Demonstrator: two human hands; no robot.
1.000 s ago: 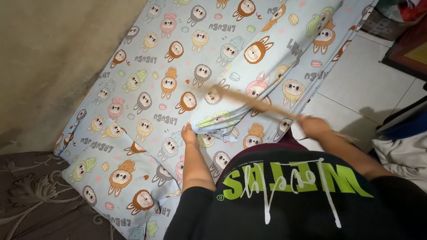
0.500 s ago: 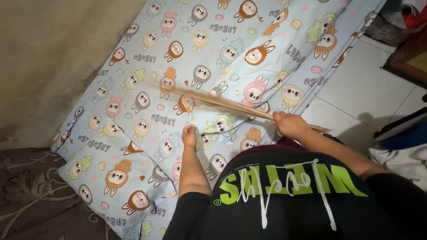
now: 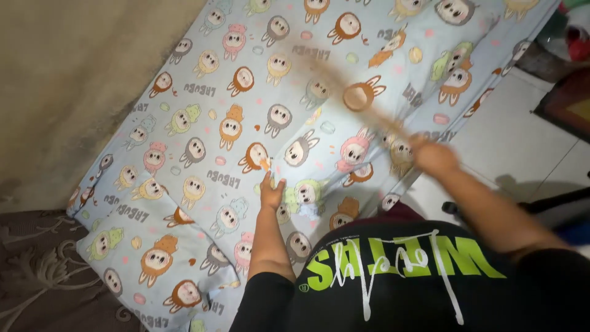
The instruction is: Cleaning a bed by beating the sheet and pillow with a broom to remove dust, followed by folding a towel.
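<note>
Head view looks down on our mattress (image 3: 233, 92), covered by a light blue sheet (image 3: 203, 117) with cartoon animals, lying on the floor beside a rough wall (image 3: 67, 80) and pale tiles (image 3: 516, 141). A matching pillow (image 3: 147, 246) sits near our left elbow. Our left hand (image 3: 270, 195) presses the sheet flat, fingers spread, holding nothing. Our right hand (image 3: 433, 157) has its fingers wrapped around a stick broom (image 3: 350, 92), blurred in motion. Half a second ago the bristles lay low near the left hand; now they have swung up and outward across the sheet, and the raised fold there has flattened, so the brushing seems well along.
</note>
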